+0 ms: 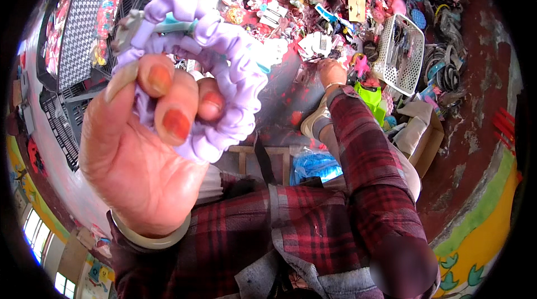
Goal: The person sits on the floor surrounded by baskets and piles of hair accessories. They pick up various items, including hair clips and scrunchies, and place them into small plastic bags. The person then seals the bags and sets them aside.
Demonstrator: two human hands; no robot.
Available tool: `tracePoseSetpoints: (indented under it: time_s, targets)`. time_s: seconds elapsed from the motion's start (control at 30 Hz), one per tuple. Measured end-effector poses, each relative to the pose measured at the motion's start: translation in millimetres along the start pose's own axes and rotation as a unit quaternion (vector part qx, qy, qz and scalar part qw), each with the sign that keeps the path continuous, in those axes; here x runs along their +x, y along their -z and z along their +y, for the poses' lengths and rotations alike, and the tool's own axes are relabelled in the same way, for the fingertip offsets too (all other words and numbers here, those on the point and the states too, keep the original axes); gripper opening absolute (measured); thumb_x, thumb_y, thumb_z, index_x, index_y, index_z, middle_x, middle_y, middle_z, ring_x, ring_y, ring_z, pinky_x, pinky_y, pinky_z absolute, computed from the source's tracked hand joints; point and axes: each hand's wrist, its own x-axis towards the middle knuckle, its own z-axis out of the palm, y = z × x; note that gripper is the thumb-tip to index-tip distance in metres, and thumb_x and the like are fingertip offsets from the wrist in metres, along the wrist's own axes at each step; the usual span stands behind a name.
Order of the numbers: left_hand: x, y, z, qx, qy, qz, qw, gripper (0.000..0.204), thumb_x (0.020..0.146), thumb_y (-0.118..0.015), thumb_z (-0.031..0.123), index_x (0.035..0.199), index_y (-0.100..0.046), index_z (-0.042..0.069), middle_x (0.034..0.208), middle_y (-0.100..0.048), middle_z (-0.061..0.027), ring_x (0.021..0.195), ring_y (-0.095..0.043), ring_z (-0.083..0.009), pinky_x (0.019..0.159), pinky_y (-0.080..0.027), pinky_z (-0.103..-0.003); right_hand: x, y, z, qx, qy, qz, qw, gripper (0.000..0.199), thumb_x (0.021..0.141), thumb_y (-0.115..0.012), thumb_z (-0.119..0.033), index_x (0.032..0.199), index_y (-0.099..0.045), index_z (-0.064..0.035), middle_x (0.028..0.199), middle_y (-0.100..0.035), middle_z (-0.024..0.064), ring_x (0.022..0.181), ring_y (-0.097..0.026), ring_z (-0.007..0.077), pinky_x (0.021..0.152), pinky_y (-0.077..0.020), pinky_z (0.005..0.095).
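A soft purple scrunchie is up close to the camera, in the top left part of the view. The left hand holds it, with the fingers curled tight around its ruffled cloth. A small blue-green piece and a grey tag stick out at the top of the scrunchie. A pale bangle sits on the left wrist.

The right hand is far off, stretched out in a red checked sleeve to the floor. It rests down among a big pile of hair things. I cannot tell if it is open or closed.

Just beside that hand is a white plastic basket. Near it lie a bright green thing and a brown cardboard box. A blue bag lies by the knee. Black crates stand on the left.
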Motion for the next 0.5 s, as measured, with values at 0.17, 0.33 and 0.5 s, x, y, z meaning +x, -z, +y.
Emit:
tracePoseSetpoints:
  time_s: [0.17, 0.33, 0.5]
  targets:
    - [2, 1, -1, 0.007, 0.002, 0.01, 1.0, 0.015, 0.082, -0.056, 0.017, 0.09, -0.046, 0.01, 0.066, -0.045, 0.0026, 0.079, -0.043, -0.0126, 0.083, -0.029, -0.033, -29, -31, -21, 0.074, -0.012, 0.079, 0.994, 0.028, 0.075, -0.059, -0.026, 0.093, -0.054, -0.0052, 0.094, -0.058, 0.0175, 0.092, -0.056, 0.0328, 0.075, -0.0467, 0.0414]
    - [4, 6, -2, 0.019, -0.004, 0.036, 0.999, 0.014, 0.082, -0.055, 0.017, 0.09, -0.046, 0.01, 0.066, -0.045, 0.0027, 0.08, -0.043, -0.0126, 0.083, -0.029, -0.033, -18, -57, -21, 0.201, -0.201, -0.054, 0.957, 0.039, 0.061, -0.071, -0.026, 0.09, -0.057, -0.0042, 0.09, -0.061, 0.0193, 0.09, -0.058, 0.0349, 0.078, -0.0466, 0.0389]
    - [6, 1, -5, 0.02, 0.003, 0.018, 1.0, 0.013, 0.083, -0.055, 0.017, 0.089, -0.046, 0.01, 0.066, -0.045, 0.0024, 0.08, -0.043, -0.013, 0.082, -0.03, -0.033, -1, -88, 3, 0.598, -0.188, -0.165, 0.762, 0.017, 0.068, -0.066, -0.015, 0.083, -0.058, -0.0097, 0.072, -0.058, 0.0038, 0.064, -0.055, 0.0196, 0.056, -0.0445, 0.0329]
